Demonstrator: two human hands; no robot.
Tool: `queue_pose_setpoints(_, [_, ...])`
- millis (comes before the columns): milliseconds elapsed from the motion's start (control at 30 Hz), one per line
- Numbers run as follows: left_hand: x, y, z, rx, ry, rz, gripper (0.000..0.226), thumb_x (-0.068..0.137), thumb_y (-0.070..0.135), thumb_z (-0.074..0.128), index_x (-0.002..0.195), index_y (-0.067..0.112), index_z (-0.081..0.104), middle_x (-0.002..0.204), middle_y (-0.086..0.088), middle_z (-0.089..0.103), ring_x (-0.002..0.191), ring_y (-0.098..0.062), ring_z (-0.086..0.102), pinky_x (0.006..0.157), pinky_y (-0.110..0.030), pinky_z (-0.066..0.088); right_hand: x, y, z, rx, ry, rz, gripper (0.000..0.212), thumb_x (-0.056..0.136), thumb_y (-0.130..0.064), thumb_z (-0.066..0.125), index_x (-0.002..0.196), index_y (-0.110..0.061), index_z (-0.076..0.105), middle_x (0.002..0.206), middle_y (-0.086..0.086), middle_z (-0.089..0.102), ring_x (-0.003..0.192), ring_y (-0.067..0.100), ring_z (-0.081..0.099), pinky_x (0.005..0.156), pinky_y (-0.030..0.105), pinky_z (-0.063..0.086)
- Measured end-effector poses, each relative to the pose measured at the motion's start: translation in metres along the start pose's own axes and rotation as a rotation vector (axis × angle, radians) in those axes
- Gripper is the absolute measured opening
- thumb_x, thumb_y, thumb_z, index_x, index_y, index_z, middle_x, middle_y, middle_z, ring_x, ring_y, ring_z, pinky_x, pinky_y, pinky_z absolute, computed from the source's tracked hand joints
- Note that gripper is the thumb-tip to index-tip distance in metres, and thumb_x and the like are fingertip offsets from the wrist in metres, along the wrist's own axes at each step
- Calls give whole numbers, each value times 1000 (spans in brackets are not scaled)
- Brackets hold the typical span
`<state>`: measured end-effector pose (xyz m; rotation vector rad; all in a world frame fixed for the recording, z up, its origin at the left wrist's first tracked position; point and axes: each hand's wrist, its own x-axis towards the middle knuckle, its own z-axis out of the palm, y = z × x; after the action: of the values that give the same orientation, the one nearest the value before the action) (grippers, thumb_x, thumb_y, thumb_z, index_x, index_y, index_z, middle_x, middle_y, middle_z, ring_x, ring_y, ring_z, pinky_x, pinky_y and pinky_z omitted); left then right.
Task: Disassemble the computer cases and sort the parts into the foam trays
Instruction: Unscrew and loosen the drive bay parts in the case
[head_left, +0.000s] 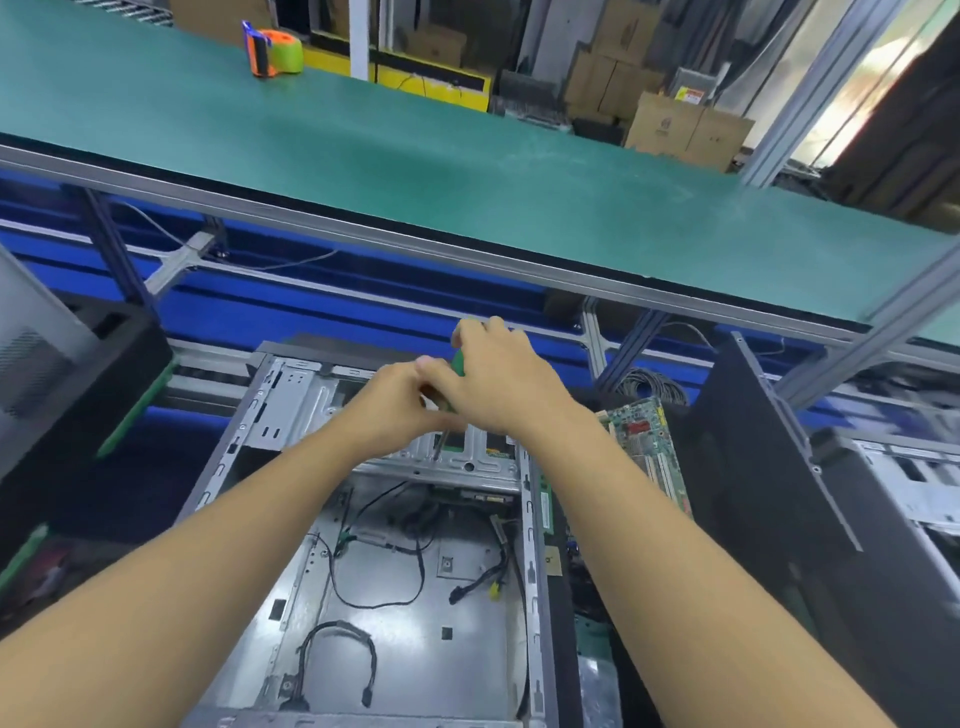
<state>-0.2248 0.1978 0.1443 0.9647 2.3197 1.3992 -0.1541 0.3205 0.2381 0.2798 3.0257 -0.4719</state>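
Head view: left grip (395, 402) and right grip (501, 387) were clamped on screwdriver (458, 365), apparently unscrewing drive cage (306, 415); next move probably needed steady turning.

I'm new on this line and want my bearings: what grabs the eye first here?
The left hand and right hand meet at centre on a green-handled screwdriver over the open computer case. A circuit board stands right of it; an orange-and-green tape dispenser sits on the green shelf, far left.

Green-topped workbench (415, 156), stacked cardboard boxes (685, 130) behind.
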Motion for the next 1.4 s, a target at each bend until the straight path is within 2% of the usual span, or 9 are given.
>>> queue_pose_setpoints(167, [8,-2,5,130,-43,-17,28,74,41,81,90,32,60,86,6,65,76,-12,58,66,-31,48,-2,-7,2,-100,66,135,33,106,-43,37,108,-11,41,95,7,49,79,30,49,58,37,32])
queue_pose_setpoints(300, [1,-1,-6,-227,-183,57,16,90,15,71,99,28,69,98,3,73,91,-8,68,80,-22,53,-3,-9,-2,90,-39,103,19,103,-16,42,120,-7,45,120,11,48,94,29,51,71,36,37])
queue_pose_setpoints(433, [1,-4,-10,-147,-176,61,32,85,9,73,75,39,67,71,16,67,62,-5,53,62,-24,43,-8,-15,-5,194,-114,74,34,94,-9,48,128,-15,47,121,3,42,108,24,38,78,36,34])
queue_pose_setpoints(700, [4,1,4,116,-46,-41,32,53,53,68,71,28,58,71,19,65,57,1,53,46,-15,37,-14,-29,4,-28,49,199,37,105,-47,38,103,-10,41,82,3,44,79,31,48,67,38,36])
queue_pose_setpoints(800, [-1,-5,-1,-99,-142,28,22,74,29,81,89,26,65,87,16,70,79,-3,64,69,-20,49,-13,-28,0,51,-6,137,13,102,-16,46,112,-8,46,108,10,50,94,32,52,72,39,41])
queue_pose_setpoints(900, [-9,-8,-9,-264,-210,77,28,87,5,71,94,31,68,88,15,74,83,1,67,74,-13,48,-12,-25,-8,116,-131,96,33,95,-7,49,127,-15,48,126,6,45,112,26,40,79,37,39])
queue_pose_setpoints(1133, [-2,-4,-1,64,-35,19,25,64,41,80,78,32,61,74,27,64,67,5,58,52,-10,40,-13,-31,1,-48,12,176,54,102,-55,38,130,-9,41,111,10,55,106,37,55,72,41,41])
queue_pose_setpoints(1233, [-1,-5,-2,24,-78,39,24,71,37,81,78,40,58,77,29,63,69,3,59,56,-11,42,-9,-30,4,-67,5,140,23,106,-32,40,108,-10,39,86,6,52,73,26,53,52,35,31])
queue_pose_setpoints(1400, [-8,-12,-13,-307,-190,91,32,89,3,69,87,36,70,83,13,73,79,0,67,73,-12,48,-6,-24,-10,44,-168,81,30,93,-11,50,122,-17,50,120,4,45,104,28,49,78,41,48])
